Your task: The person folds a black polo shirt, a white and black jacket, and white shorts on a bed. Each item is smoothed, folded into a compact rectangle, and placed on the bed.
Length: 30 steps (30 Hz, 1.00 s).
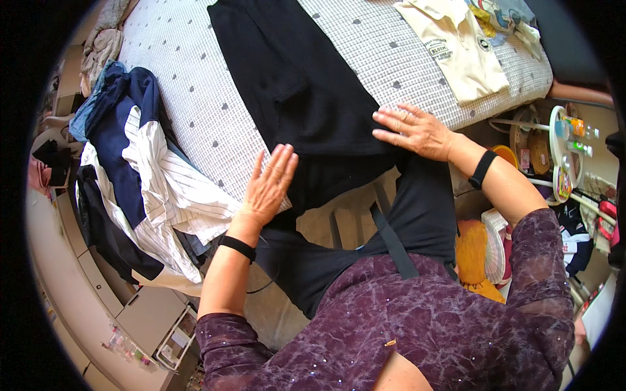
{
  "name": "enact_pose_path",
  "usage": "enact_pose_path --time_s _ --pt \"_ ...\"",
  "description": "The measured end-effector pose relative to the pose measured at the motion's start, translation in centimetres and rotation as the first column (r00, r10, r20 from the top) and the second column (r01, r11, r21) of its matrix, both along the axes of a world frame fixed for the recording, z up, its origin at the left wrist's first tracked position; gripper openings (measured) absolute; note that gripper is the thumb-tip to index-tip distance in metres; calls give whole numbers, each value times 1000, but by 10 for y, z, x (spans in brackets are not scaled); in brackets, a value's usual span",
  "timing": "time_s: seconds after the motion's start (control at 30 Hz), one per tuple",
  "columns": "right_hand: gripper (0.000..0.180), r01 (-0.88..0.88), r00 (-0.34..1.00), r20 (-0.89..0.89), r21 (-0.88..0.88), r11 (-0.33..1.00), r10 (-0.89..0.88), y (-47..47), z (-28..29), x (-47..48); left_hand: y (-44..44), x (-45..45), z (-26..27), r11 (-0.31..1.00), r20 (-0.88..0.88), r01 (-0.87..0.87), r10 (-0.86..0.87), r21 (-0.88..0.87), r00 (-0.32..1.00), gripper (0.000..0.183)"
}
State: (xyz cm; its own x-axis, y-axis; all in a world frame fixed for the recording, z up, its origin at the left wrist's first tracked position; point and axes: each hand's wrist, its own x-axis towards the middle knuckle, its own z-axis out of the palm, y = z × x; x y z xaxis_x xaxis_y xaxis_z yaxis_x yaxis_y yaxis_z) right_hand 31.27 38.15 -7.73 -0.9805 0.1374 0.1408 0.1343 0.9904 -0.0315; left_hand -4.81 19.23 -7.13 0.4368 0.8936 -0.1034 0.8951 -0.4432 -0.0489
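Black trousers [303,93] lie lengthwise over the bed, their near end hanging past its front edge. My left hand [271,183] rests at the left border of the black cloth, palm down, fingers nearly straight and pointing away from me. On the right border lies my right hand [415,129], flat, with its fingers spread and pointing left across the cloth. Neither hand grips anything. The far end of the trousers runs out of the picture at the top.
A quilted grey-and-white bedspread [195,97] covers the bed. Heaped clothes [146,171], among them a white striped shirt [181,185], lie at its left edge. A cream polo shirt [464,58] lies at the far right. Bottles [579,127] stand on a white shelf rack [560,161] to the right.
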Motion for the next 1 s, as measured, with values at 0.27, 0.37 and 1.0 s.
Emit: enact_pose_path --time_s 0.27,0.37,1.0 --pt "48 -183 983 -1 -50 982 183 17 -23 -20 20 6 -12 980 139 114 -92 -160 986 69" --pt "64 -83 969 202 -265 961 139 18 -11 -25 28 4 1 953 202 77 -16 -295 979 76" --pt "43 113 987 141 -949 293 74 -63 112 21 -83 53 81 715 756 255 581 -651 301 50"
